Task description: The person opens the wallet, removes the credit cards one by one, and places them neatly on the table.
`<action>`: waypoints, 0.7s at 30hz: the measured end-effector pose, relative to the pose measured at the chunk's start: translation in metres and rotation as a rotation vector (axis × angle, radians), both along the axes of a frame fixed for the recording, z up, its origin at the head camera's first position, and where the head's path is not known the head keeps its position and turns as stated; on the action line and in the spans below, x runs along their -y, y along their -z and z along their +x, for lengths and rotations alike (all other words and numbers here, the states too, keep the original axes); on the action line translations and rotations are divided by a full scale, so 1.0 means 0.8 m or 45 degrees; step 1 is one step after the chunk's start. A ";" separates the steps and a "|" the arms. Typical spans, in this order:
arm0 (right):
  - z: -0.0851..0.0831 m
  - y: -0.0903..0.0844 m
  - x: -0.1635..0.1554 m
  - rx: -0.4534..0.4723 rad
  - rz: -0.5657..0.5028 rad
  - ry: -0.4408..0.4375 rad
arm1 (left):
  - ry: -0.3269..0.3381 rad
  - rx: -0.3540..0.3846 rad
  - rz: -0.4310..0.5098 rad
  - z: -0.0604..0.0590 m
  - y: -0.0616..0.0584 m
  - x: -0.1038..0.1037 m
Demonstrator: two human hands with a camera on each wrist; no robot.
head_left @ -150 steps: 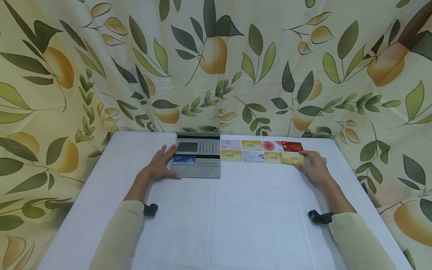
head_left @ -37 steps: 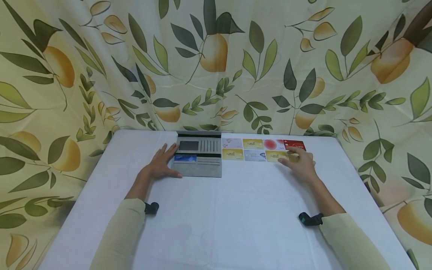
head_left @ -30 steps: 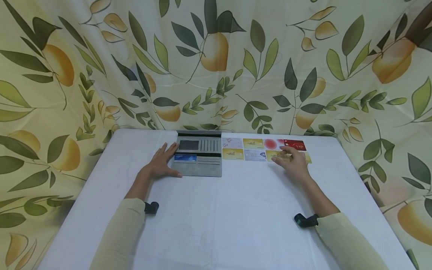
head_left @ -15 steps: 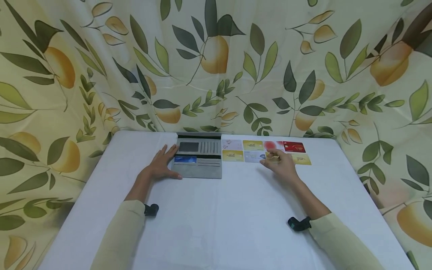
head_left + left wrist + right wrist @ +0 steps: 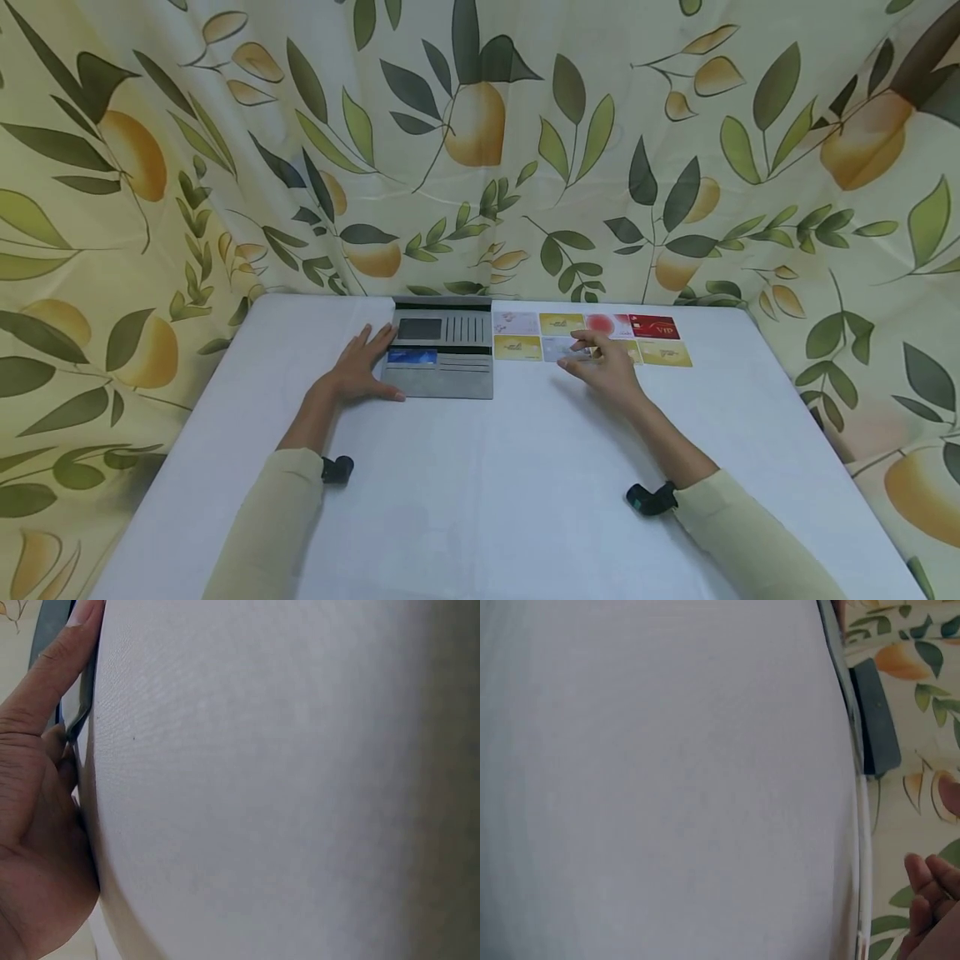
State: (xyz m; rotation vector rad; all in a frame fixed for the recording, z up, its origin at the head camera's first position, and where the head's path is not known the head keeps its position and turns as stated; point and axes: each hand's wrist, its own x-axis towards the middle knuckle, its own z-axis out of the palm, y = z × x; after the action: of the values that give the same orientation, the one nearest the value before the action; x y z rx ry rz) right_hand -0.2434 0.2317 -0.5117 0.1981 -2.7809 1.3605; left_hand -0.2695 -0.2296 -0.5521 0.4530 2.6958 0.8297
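A grey long wallet (image 5: pixel 459 386) lies unfolded near the table's far edge, with a blue card (image 5: pixel 412 357) in one slot. My left hand (image 5: pixel 357 368) rests at its left edge, fingers spread. In the left wrist view, the thumb (image 5: pixel 56 664) touches the wallet. To the wallet's right, cards lie in two rows, among them a red VIP card (image 5: pixel 655 327), a gold card (image 5: pixel 666 353) and a silver card (image 5: pixel 557 348). My right hand (image 5: pixel 611 375) hovers over the lower row near the silver card. Its thumb and index finger are apart, holding nothing, and partly cover the cards beneath.
The table (image 5: pixel 480 492) is covered with a white cloth. Directly behind its far edge hangs a patterned curtain (image 5: pixel 480 208). Dark wrist cameras (image 5: pixel 337 469) sit at both sleeve cuffs.
Five seconds ago my right hand held the rightmost lower gold card. That card now lies flat slightly farther right, and the hand has moved left along the row. My left hand stayed put.
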 end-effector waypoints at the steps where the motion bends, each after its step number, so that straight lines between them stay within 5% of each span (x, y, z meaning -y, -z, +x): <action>1: 0.000 0.001 0.003 -0.006 -0.006 -0.009 | -0.001 -0.003 -0.002 -0.001 0.001 0.000; 21: 0.004 0.013 0.077 -0.053 -0.040 -0.176 | -0.013 -0.020 0.004 -0.005 0.014 0.003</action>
State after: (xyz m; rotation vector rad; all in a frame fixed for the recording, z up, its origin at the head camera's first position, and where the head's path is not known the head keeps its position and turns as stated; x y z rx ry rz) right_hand -0.2404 0.1701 -0.5224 0.4203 -2.7552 1.4102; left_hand -0.2735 -0.2321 -0.5630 0.4491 2.7134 0.8371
